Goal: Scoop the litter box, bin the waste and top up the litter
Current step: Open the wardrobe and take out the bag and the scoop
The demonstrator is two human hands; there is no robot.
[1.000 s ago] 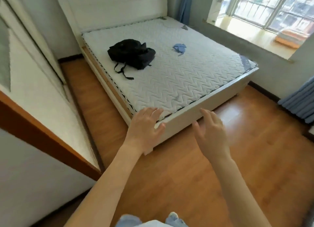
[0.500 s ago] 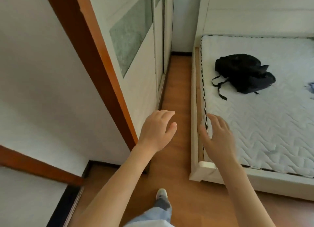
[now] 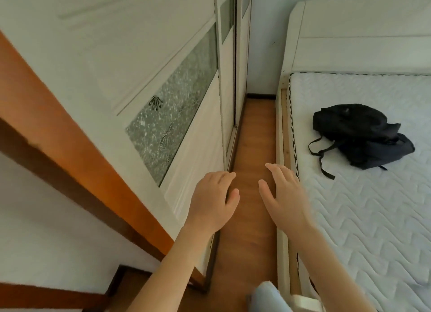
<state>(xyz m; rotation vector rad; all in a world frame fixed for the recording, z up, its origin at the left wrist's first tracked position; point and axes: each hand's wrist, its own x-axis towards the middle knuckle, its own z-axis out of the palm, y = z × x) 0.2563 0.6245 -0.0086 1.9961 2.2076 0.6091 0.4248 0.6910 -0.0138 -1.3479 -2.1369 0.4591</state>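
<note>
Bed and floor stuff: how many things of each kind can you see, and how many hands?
Backpack, black, lying on the mattress: 1
Mattress: 1
Wardrobe with frosted glass panels: 1
Hands, left hand and right hand, both holding nothing: 2
Total: 5

Past the fingers of both bare hands, the floor is warm brown wood laminate with a smooth, slightly glossy finish. Left of the fingers, the wardrobe door is painted white, smooth and satin, and it carries a panel of frosted glass with a rough, crackled texture and dark leaf motifs. Further left, the door frame is orange-brown varnished wood. Right of the fingers, the mattress is white quilted cloth, matt, stitched in wavy lines, inside a bed frame of cream painted wood. The backpack is black, matt woven fabric, soft and creased.
</note>
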